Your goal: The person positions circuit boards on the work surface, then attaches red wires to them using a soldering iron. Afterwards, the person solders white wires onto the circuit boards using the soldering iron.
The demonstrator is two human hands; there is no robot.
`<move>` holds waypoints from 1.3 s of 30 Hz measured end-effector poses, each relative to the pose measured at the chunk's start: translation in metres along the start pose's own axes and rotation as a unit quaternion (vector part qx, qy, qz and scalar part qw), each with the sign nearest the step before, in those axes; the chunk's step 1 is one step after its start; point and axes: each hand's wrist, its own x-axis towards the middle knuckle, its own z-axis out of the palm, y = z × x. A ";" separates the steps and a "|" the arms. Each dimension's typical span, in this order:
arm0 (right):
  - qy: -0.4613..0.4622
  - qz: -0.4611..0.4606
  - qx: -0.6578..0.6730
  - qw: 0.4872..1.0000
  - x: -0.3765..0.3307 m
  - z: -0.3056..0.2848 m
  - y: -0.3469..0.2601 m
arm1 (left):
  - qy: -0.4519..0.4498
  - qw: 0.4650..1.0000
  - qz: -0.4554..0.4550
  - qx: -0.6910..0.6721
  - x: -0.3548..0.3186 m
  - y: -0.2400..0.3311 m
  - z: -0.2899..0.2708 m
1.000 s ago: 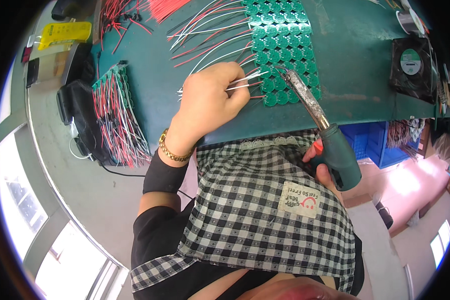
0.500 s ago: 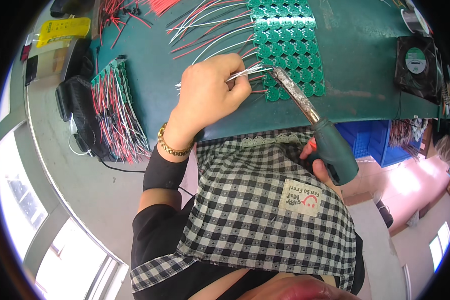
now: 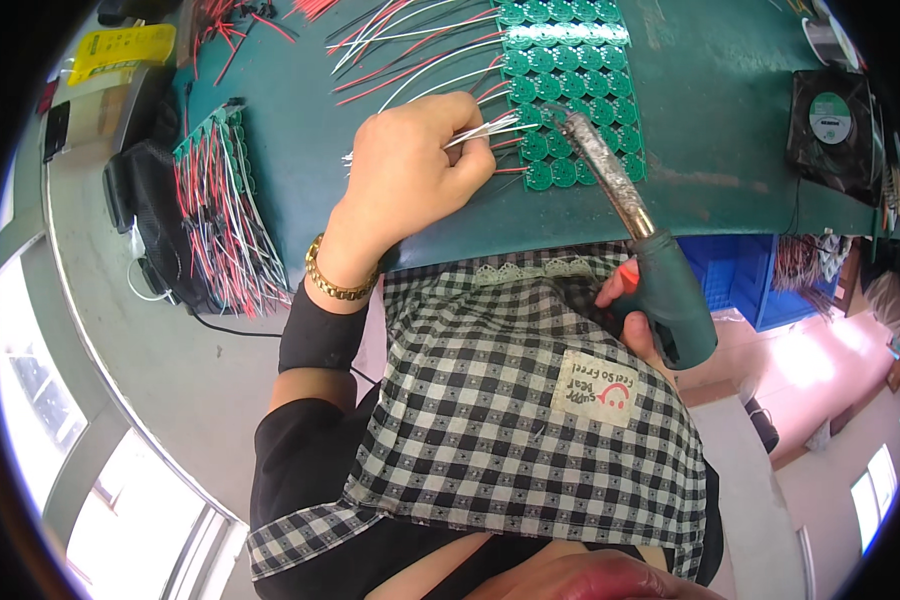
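A bundle of thin white wires (image 3: 495, 127) is pinched in my left hand (image 3: 415, 165), fingers closed, their ends pointing at a panel of round green circuit boards (image 3: 595, 85). My right hand (image 3: 638, 330), partly hidden, grips the dark green handle of a soldering iron (image 3: 610, 180). The iron's long, stained metal barrel slants up to the left, and its tip hovers over or rests on the boards; I cannot tell which. A small gap separates tip and white wire ends. Red, white and black wires (image 3: 400, 70) trail left from the panel's left edge.
On the left lies another wired board panel (image 3: 235, 220) beside a black mesh pouch (image 3: 155, 215). Behind are a yellow packet (image 3: 120, 52) and loose red wires (image 3: 230, 30). A black fan (image 3: 832, 130) and a wire spool (image 3: 828, 45) stand right; a blue crate (image 3: 755, 280) sits below the table edge.
The soldering iron's tip has moved up and slightly right, away from the white wire ends. My left hand still pinches the bundle, slightly farther left of the boards. The whole view has shifted a little.
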 end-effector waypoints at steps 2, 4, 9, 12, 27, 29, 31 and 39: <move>0.015 -0.059 -0.018 0.998 0.002 0.008 -0.001 | 0.001 1.000 0.005 -0.006 0.000 -0.001 0.000; 0.117 0.001 0.118 0.986 -0.002 0.020 -0.001 | -0.004 1.000 0.003 0.006 0.000 0.000 0.000; 0.145 0.013 0.114 0.983 -0.003 0.024 -0.004 | -0.004 1.000 0.008 0.011 0.001 0.001 0.000; 0.130 0.001 0.106 0.986 -0.006 0.018 0.000 | -0.006 1.000 0.003 0.021 0.001 0.001 0.002; 0.078 -0.025 -0.171 0.982 0.001 0.013 0.009 | -0.009 1.000 -0.004 0.014 0.002 -0.001 -0.002; 0.055 -0.041 -0.214 0.974 -0.002 0.015 0.009 | -0.009 1.000 -0.008 0.018 0.003 -0.001 -0.001; 0.151 0.005 -0.141 0.978 -0.010 0.024 0.015 | -0.006 1.000 -0.006 0.017 0.003 -0.001 -0.001; 0.211 0.001 0.068 0.975 0.002 0.035 -0.005 | -0.010 1.000 0.008 0.015 0.003 -0.004 -0.002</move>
